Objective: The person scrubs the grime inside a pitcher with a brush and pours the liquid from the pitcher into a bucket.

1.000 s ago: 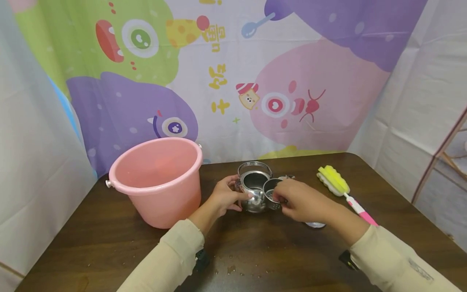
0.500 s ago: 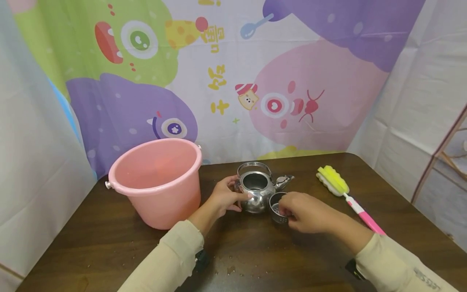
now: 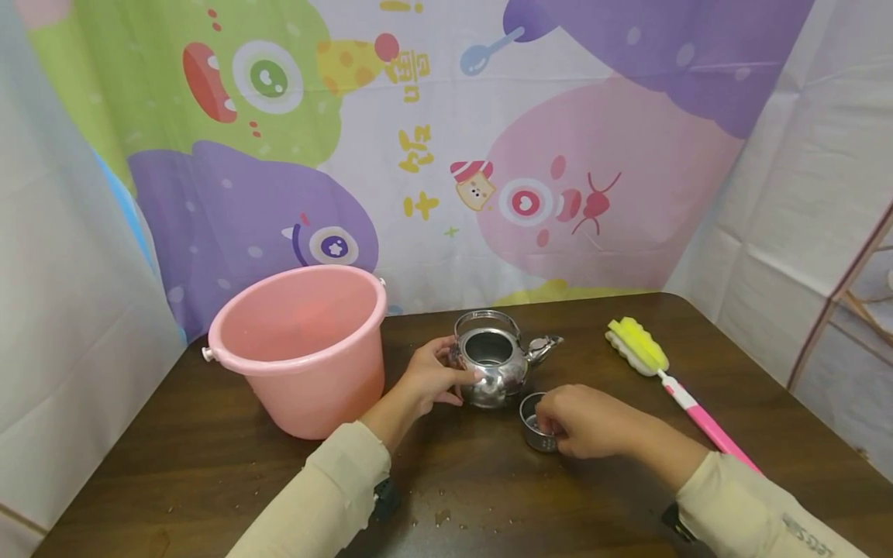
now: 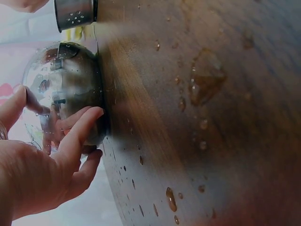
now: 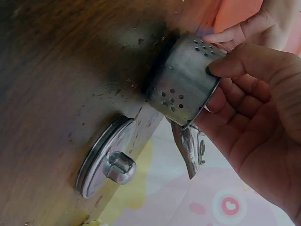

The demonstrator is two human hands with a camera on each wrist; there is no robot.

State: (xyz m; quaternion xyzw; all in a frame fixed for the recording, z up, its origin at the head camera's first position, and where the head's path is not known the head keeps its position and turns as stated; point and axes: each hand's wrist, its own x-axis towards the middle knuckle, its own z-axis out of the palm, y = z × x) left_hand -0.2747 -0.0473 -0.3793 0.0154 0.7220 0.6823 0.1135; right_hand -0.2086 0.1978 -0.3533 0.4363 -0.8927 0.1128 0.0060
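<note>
A shiny steel teapot (image 3: 497, 385) stands upright and lidless on the table, its spout pointing right and its hoop handle raised. My left hand (image 3: 436, 376) holds its left side, thumb in front and fingers curved round the body. In front of the spout, my right hand (image 3: 591, 422) pinches the rim of a perforated steel tea strainer (image 5: 186, 77), with the thumb outside and fingers inside. The strainer is upright, at or just above the tabletop; I cannot tell if it touches. The knobbed steel lid (image 5: 108, 162) shows in the right wrist view; my right hand hides it in the head view.
At the left stands a pink bucket (image 3: 324, 395). A cleaning brush (image 3: 687, 403) with a yellow and white sponge head and pink handle lies at the right. Water drops dot the brown table (image 3: 488, 496). A cartoon-print curtain (image 3: 446, 256) hangs behind.
My right hand has carried the strainer from beside the teapot's mouth down and toward me, to the table in front of the spout. My left hand has stayed on the teapot.
</note>
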